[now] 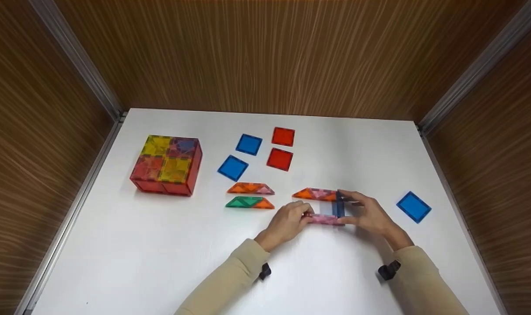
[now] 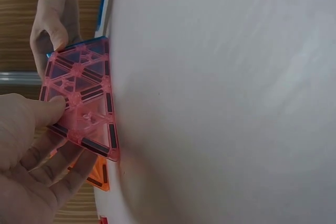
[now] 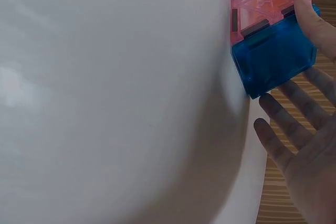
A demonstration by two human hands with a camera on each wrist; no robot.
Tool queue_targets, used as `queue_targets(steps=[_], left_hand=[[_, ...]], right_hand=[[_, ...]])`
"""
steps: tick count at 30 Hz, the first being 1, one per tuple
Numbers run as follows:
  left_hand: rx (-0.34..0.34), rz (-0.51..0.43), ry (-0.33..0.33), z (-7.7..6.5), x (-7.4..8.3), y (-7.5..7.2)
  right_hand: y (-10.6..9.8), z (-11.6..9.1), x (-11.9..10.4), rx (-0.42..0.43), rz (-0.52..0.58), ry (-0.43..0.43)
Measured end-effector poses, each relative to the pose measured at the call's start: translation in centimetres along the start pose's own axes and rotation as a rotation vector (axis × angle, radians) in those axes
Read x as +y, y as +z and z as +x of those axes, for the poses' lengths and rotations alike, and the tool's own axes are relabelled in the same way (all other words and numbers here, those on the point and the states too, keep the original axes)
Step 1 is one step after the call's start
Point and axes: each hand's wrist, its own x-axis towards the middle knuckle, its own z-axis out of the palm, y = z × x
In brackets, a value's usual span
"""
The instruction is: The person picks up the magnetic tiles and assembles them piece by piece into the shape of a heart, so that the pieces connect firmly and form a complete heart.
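My left hand (image 1: 287,222) pinches the left part of a pink trapezoid panel of triangular magnetic tiles (image 2: 79,95), thumb on its near face and fingers behind. The panel stands on edge. At its right end is an upright blue square magnetic tile (image 3: 275,53), touching the panel. My right hand (image 1: 371,215) holds this blue tile between the thumb at the near side and a finger at the far side. Behind, an orange and pink trapezoid panel (image 1: 316,194) reaches the blue tile's far end; whether they touch is hard to tell.
Left of the hands stand an orange-pink trapezoid panel (image 1: 250,188) and a green-orange one (image 1: 249,202). Blue tiles (image 1: 233,168) and red tiles (image 1: 280,159) lie farther back. Another blue tile (image 1: 413,207) lies at right. A multicoloured tile box (image 1: 176,169) sits at left on the white table (image 1: 129,262).
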Motion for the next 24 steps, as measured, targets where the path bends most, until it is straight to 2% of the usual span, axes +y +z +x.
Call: queue_targets(steps=[7,11,14,18,21,24], left_hand=[[-0.014,-0.029,-0.019,0.2,0.1,-0.1],[-0.031,-0.058,-0.061,0.1,0.3,-1.4],[-0.024,-0.062,-0.081,-0.1,0.3,-3.5],[0.022,-0.049,-0.082,-0.1,-0.7,-7.1],[0.078,-0.053,-0.085,0.0,-2.2,-9.8],[0.124,-0.045,-0.104,0.3,-4.5,-12.1]], right_hand=[[-0.1,0.0,0.1,-0.01,0.001,0.013],[-0.2,0.1,0.1,-0.008,0.008,0.005],[-0.4,0.0,0.3,-0.005,0.015,-0.01],[-0.8,-0.3,0.6,-0.004,0.018,-0.001],[-1.1,-0.6,0.7,-0.016,0.01,0.032],[-1.3,-0.8,0.6,-0.019,-0.002,0.061]])
